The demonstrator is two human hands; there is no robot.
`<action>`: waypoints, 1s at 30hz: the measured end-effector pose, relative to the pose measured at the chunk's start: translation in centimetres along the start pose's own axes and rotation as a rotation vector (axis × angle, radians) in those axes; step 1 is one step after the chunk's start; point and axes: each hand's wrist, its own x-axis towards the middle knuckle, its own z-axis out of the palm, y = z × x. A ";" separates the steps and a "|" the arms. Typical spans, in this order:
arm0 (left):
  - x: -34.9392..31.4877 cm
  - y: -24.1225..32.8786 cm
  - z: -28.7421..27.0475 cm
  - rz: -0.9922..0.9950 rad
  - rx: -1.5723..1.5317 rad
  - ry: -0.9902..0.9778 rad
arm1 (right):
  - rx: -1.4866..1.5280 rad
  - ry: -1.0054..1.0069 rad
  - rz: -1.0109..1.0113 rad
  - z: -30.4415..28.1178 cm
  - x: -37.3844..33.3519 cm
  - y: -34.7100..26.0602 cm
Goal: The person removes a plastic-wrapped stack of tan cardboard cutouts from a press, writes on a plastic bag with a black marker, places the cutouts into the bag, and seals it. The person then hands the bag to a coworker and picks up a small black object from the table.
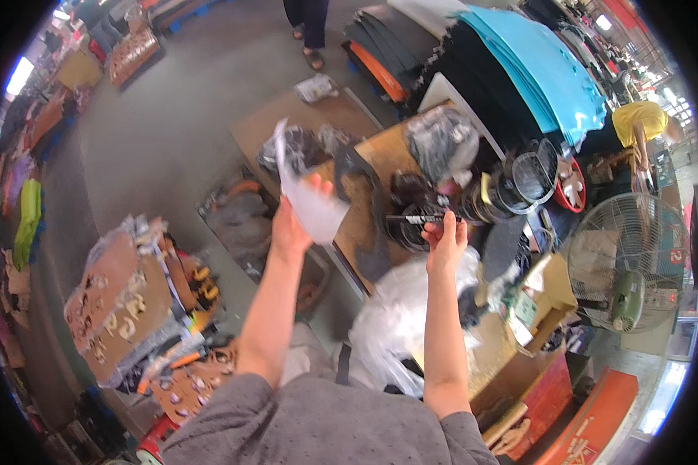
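A curled white sheet of paper [315, 213] is raised in my left hand [291, 226], whose fingers are closed on its lower part. To the right, my right hand [447, 242] pinches a slim black pen [408, 219] that points leftward and has pale markings along it. Paper and pen are apart, both held above the brown worktable [354, 236]. Behind the hands, a dark curved cut-out piece [376, 252] lies on that table. Crumpled clear plastic [395, 314] sits just below my right hand.
A large fan [627, 262] and an open cardboard box [549, 298] stand on the right. Blue sheets [523, 66] are stacked at the back right. Cut brown sheets [124, 306] pile up at the left. Other people stand at the far side [306, 23] and far right [640, 122].
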 end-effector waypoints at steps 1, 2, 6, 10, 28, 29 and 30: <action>0.3 0.0 0.4 -0.007 0.008 0.040 | 0.005 -0.024 0.018 2.4 0.3 0.7; 0.7 0.0 0.7 0.019 -0.022 0.143 | 0.005 -0.030 0.029 4.4 0.0 1.4; 3.6 0.6 1.6 0.038 0.129 0.454 | -0.179 -0.171 -0.058 11.5 -3.0 4.7; 6.2 4.0 2.0 0.181 0.024 0.544 | 0.073 -0.202 0.071 15.6 -3.8 5.7; 1.9 -0.8 2.1 0.202 0.414 0.881 | 0.090 -0.258 0.432 9.7 -9.5 6.2; 1.1 -1.0 1.4 0.159 0.395 0.885 | 0.094 -0.247 0.473 8.9 -10.2 6.1; 0.1 -1.2 0.8 0.093 0.336 0.889 | -0.005 -0.233 0.485 8.4 -11.0 6.3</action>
